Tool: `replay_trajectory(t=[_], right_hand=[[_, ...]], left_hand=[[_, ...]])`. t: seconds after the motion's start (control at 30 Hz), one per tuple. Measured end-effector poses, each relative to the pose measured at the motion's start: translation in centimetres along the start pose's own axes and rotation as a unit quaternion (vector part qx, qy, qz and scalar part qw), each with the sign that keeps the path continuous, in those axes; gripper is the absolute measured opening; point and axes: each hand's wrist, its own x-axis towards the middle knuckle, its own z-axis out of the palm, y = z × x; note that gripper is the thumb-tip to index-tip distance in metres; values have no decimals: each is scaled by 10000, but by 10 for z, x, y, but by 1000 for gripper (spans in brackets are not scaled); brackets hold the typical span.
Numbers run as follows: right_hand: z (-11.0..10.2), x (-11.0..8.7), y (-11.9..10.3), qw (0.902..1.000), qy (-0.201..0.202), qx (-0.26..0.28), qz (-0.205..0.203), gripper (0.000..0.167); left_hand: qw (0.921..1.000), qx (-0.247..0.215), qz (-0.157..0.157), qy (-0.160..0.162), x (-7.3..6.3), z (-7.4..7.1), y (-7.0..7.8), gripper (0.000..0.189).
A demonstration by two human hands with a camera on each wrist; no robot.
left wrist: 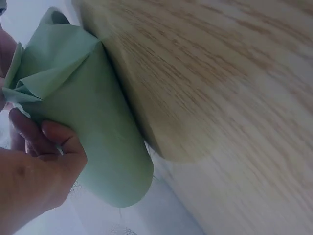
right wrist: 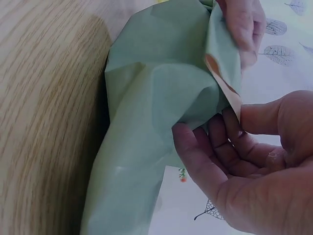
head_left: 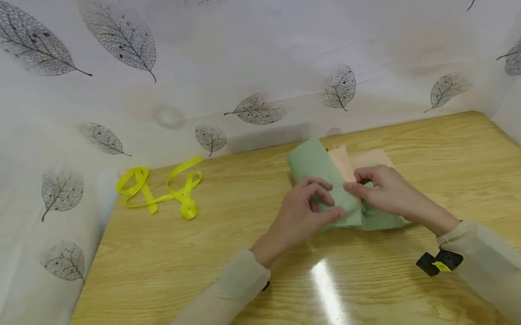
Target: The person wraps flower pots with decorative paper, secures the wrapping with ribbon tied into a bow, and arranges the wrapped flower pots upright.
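Note:
A sheet of green wrapping paper (head_left: pixel 312 170) with a peach inner side (head_left: pixel 339 161) lies folded over on the table. It bulges into a rounded bundle in both wrist views; what is inside is hidden. My left hand (head_left: pixel 297 209) rests on the green fold, its fingers loosely bent and a gap between thumb and forefinger. Just to its right, my right hand (head_left: pixel 386 191) pinches a turned-over edge of the paper between thumb and fingers. In the right wrist view, that peach edge (right wrist: pixel 230 93) stands up at the thumb tip.
Yellow ribbon (head_left: pixel 188 208) lies in loose loops at the table's back left. The wood-grain table (head_left: pixel 234 272) reaches back to a white leaf-print cloth (head_left: pixel 276 48) that hangs behind and along the sides.

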Motion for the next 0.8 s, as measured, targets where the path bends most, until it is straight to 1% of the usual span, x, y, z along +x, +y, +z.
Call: replay_trajectory(t=[0.1, 0.23, 0.37, 0.5, 0.63, 0.7, 0.8], right_hand=[[0, 0, 0, 9998, -54, 120, 142, 35], [1, 2, 4, 9980, -177, 490, 357, 36], [1, 2, 6, 9967, -202, 665, 421, 36], [2, 2, 5, 9970, -129, 568, 509, 31], [6, 1, 7, 9976, 22, 526, 459, 25], [7, 0, 9, 9975, 61, 576, 400, 25], [4, -3, 12, 9971, 54, 636, 424, 29]], left_hand=[[9995, 33, -172, 275, 0, 1, -1, 23], [9982, 370, -193, 419, -1, 0, 0, 34], [9946, 919, -203, 442, -1, -2, 3, 38], [9900, 1352, -123, 378, 0, -5, 5, 36], [9878, 1524, -94, 313, 0, -8, 7, 34], [9874, 1547, -137, 291, 1, -9, 9, 34], [9871, 1565, -223, 246, 3, -11, 12, 33]])
